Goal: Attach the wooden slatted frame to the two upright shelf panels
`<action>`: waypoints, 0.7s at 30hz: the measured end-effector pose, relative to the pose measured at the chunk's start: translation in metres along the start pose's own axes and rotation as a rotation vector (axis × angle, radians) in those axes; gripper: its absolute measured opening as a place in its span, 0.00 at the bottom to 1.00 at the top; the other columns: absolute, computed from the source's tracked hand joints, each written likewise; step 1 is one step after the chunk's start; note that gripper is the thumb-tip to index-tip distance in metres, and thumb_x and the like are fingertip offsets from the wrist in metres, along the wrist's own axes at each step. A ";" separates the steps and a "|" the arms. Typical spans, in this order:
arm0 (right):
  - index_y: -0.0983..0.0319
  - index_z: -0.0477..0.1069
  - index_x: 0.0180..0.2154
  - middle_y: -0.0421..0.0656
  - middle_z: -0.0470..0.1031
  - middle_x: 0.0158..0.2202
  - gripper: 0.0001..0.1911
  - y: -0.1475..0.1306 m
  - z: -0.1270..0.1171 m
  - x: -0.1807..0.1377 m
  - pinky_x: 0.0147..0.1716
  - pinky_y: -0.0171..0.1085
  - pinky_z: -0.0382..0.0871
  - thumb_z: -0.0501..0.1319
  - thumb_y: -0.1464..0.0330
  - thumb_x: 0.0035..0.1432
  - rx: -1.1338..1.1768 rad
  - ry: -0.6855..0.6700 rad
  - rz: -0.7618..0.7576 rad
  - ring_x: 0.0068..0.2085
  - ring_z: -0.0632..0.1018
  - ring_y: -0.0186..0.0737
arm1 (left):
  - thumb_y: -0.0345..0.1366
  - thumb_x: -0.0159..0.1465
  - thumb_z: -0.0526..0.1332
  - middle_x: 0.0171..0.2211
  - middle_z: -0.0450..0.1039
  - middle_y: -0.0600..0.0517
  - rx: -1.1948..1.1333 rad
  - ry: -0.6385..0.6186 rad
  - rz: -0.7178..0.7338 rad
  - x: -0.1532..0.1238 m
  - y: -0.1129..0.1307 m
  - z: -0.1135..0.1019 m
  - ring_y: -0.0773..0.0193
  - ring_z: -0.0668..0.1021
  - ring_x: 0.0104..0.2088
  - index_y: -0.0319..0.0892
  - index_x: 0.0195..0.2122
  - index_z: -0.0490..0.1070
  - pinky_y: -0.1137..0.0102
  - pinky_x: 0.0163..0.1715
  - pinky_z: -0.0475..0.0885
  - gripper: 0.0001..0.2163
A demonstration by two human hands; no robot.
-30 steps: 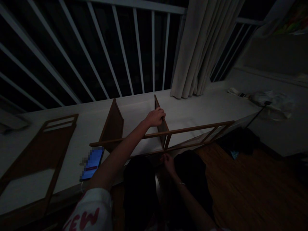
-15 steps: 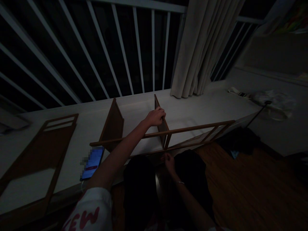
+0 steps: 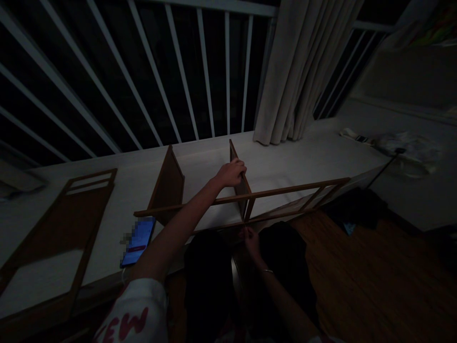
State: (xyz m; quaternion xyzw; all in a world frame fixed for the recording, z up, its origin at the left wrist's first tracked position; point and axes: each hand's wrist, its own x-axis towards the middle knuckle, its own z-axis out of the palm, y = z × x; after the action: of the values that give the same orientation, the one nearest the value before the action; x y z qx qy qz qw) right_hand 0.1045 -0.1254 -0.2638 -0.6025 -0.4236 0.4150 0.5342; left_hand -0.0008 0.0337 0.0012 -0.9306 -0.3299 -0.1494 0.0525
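A brown wooden shelf frame [image 3: 296,190] lies on its side on the white ledge, with two upright boards standing from it. My left hand [image 3: 232,172] is closed around the top edge of the right-hand board [image 3: 235,155]. Farther left stands the other board [image 3: 167,183], which no hand touches. Just below the frame's lower rail, near the foot of the gripped board, is my right hand [image 3: 252,242]. Its fingers are pinched together, and darkness hides what they hold, if anything.
A lit phone [image 3: 138,242] lies by my left forearm. Another brown wooden panel [image 3: 60,219] rests flat at left. White railing bars [image 3: 182,71] and a beige curtain [image 3: 285,76] rise behind the ledge [image 3: 285,159]. A dark cloth heap [image 3: 357,209] sits on the wooden floor.
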 end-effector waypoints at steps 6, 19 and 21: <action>0.64 0.67 0.28 0.44 0.72 0.23 0.20 -0.003 0.000 -0.004 0.27 0.33 0.65 0.48 0.55 0.52 -0.038 0.006 -0.043 0.26 0.73 0.37 | 0.26 0.50 0.51 0.35 0.64 0.49 0.009 -0.009 -0.016 0.000 0.002 -0.002 0.60 0.61 0.45 0.42 0.29 0.67 0.69 0.34 0.66 0.08; 0.64 0.68 0.28 0.44 0.73 0.24 0.20 -0.011 -0.001 -0.007 0.27 0.32 0.64 0.47 0.56 0.53 -0.117 -0.002 -0.051 0.27 0.74 0.37 | 0.27 0.50 0.51 0.34 0.65 0.49 -0.007 0.018 0.011 0.000 0.000 0.001 0.59 0.62 0.45 0.41 0.29 0.66 0.68 0.36 0.66 0.07; 0.64 0.68 0.28 0.45 0.73 0.24 0.20 -0.011 -0.001 -0.007 0.27 0.32 0.64 0.46 0.56 0.53 -0.110 0.001 -0.053 0.26 0.74 0.37 | 0.26 0.49 0.52 0.34 0.65 0.49 -0.011 0.024 0.022 0.001 -0.002 0.002 0.59 0.62 0.44 0.41 0.29 0.66 0.68 0.37 0.65 0.08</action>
State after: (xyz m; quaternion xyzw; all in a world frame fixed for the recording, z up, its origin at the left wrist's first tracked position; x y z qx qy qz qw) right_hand 0.1025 -0.1312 -0.2523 -0.6196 -0.4614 0.3767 0.5112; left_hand -0.0010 0.0358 -0.0008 -0.9327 -0.3181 -0.1618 0.0530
